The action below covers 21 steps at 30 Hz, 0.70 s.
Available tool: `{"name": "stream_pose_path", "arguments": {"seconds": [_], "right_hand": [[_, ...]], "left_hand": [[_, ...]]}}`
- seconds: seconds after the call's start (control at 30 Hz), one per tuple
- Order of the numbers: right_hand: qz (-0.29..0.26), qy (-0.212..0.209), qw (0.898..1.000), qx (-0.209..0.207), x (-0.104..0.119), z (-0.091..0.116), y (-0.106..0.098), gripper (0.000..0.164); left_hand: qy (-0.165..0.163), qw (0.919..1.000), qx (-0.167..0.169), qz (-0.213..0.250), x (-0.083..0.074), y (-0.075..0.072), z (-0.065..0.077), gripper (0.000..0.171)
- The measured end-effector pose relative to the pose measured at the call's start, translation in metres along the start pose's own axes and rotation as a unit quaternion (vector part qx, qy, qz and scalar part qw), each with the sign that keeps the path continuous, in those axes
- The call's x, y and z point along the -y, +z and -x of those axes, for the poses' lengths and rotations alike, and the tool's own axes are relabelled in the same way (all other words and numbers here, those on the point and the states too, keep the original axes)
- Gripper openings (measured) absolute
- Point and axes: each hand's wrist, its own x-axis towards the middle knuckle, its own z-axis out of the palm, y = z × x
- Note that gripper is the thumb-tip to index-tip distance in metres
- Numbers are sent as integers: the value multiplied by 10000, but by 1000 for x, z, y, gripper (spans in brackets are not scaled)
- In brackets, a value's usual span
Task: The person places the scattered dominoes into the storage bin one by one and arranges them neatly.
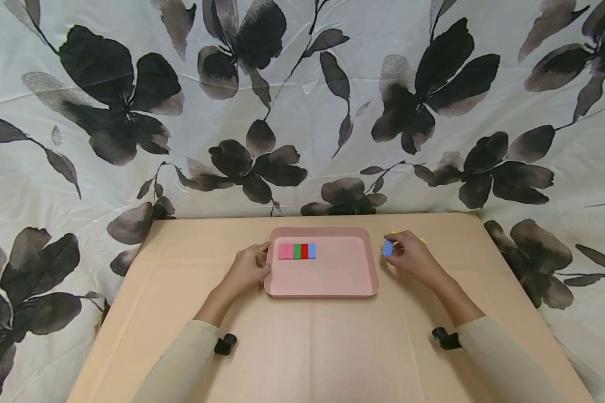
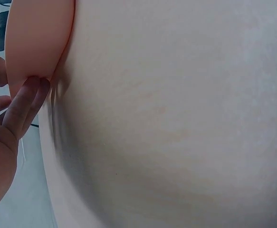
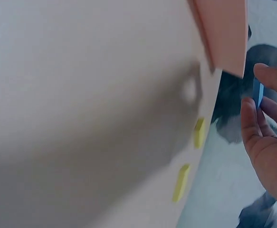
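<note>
A pink tray (image 1: 327, 280) lies on the table, and my left hand (image 1: 249, 266) holds it at its left edge. In the left wrist view, the fingers (image 2: 24, 104) press against the tray's outer wall (image 2: 38, 42). A row of small rectangular tiles stands side by side inside the tray: two pink tiles (image 1: 285, 251), a green tile (image 1: 297, 251), a red tile (image 1: 305, 251) and a blue tile (image 1: 311, 251). Just right of the tray, my right hand (image 1: 413, 257) pinches another blue tile (image 3: 257, 92) between thumb and fingertips, raised over the table.
Two yellow tiles (image 3: 199, 133) lie on the table beyond my right hand, partly hidden by it in the head view. The light wooden table (image 1: 333, 347) ends at a floral cloth (image 1: 292, 112) behind. Black wrist cameras (image 1: 225, 344) sit on both wrists.
</note>
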Motion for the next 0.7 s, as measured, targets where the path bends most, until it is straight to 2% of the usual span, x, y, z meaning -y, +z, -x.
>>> {"name": "stream_pose_path", "arguments": {"seconds": [0.27,0.7], "right_hand": [[12,63,9992,387,31,-24,18,52],[19,-380,9956,861,69,-50,45,54]], "left_hand": [[-8,10000,16,40,0,1,-1,63],[-70,9999,64,70,0,-1,0,64]]}}
